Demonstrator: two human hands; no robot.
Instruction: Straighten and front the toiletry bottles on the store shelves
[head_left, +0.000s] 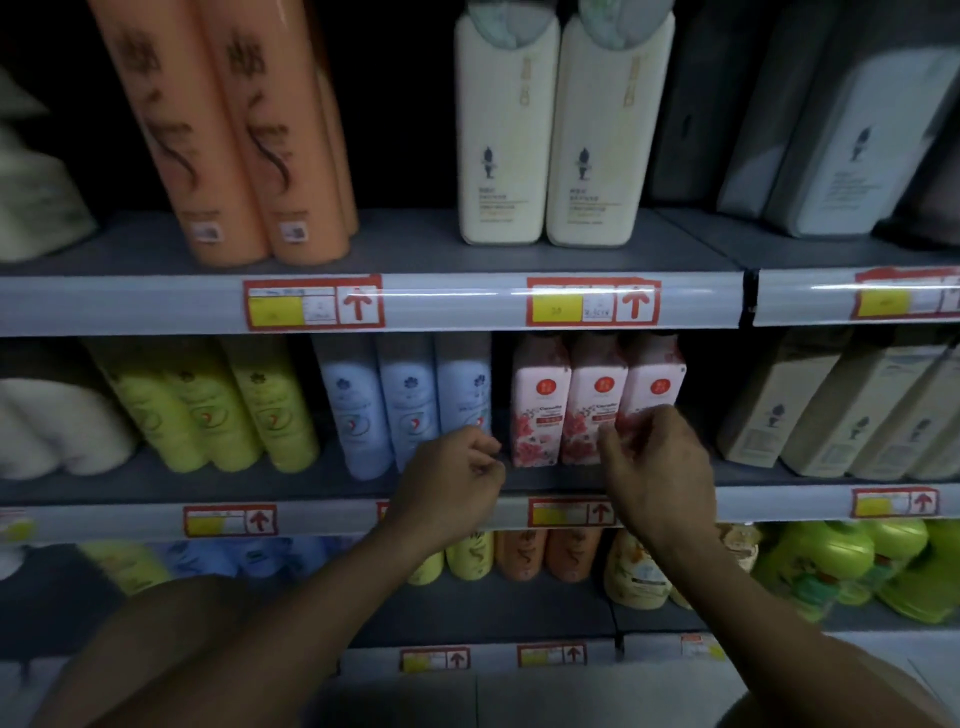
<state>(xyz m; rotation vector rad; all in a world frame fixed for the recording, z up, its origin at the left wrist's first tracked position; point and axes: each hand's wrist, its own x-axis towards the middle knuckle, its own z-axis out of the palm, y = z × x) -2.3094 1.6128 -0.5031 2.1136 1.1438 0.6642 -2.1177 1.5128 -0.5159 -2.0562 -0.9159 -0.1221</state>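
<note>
Pink floral bottles (597, 400), label text unreadable; right hand (657, 467) fingers curl on one; left hand (449, 486) curled, empty.

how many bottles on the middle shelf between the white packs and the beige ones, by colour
Yellow-green bottles: 3
Light blue bottles: 3
Pink floral bottles: 3
Total: 9

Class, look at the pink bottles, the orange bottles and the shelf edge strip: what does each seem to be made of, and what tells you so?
Pink bottles: probably plastic, matte, with a printed floral label.
Orange bottles: likely plastic, smooth and satin; even colour, soft sheen, print directly on the body.
Shelf edge strip: seemingly clear glossy plastic over a grey rail; a bright glare line runs along it over the price tags.
</note>
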